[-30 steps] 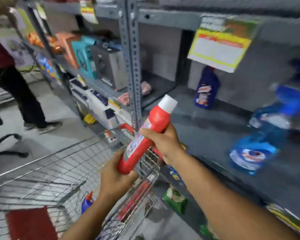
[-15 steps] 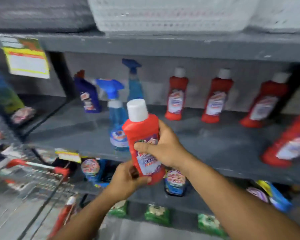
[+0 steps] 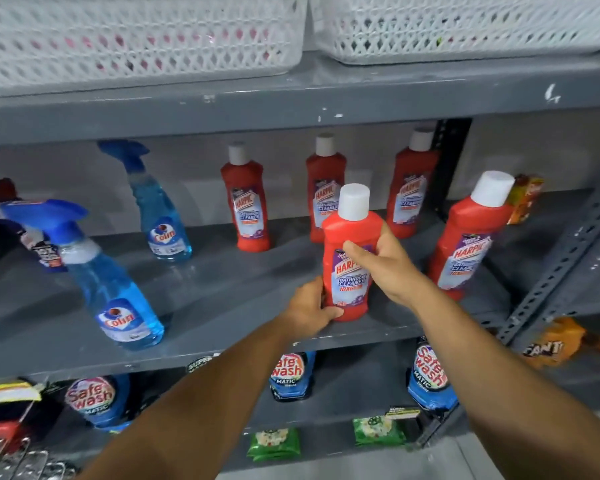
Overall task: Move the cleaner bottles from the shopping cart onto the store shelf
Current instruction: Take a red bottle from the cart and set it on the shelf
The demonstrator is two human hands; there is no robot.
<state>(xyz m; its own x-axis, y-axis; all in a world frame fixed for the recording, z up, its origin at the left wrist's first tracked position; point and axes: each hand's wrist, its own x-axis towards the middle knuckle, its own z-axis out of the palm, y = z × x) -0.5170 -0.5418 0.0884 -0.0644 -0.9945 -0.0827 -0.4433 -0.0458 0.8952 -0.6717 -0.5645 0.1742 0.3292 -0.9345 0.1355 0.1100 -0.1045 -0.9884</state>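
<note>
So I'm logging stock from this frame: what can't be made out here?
- Head view: held Harpic bottle, base edge and part of label covered by left hand and right hand.
- White baskets: contents blurred behind mesh.
- Dark bottle at far left: hidden behind Colin spray bottle.
- Shopping cart: cut off by bottom edge.

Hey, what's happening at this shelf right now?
A person is stocking a grey store shelf with cleaner bottles. Both hands hold one red Harpic bottle upright near the shelf's front edge: the left hand at its base, the right hand around its label. Whether its base already rests on the shelf is hard to tell. Four more red Harpic bottles stand on the same shelf, with two blue Colin spray bottles to the left.
</note>
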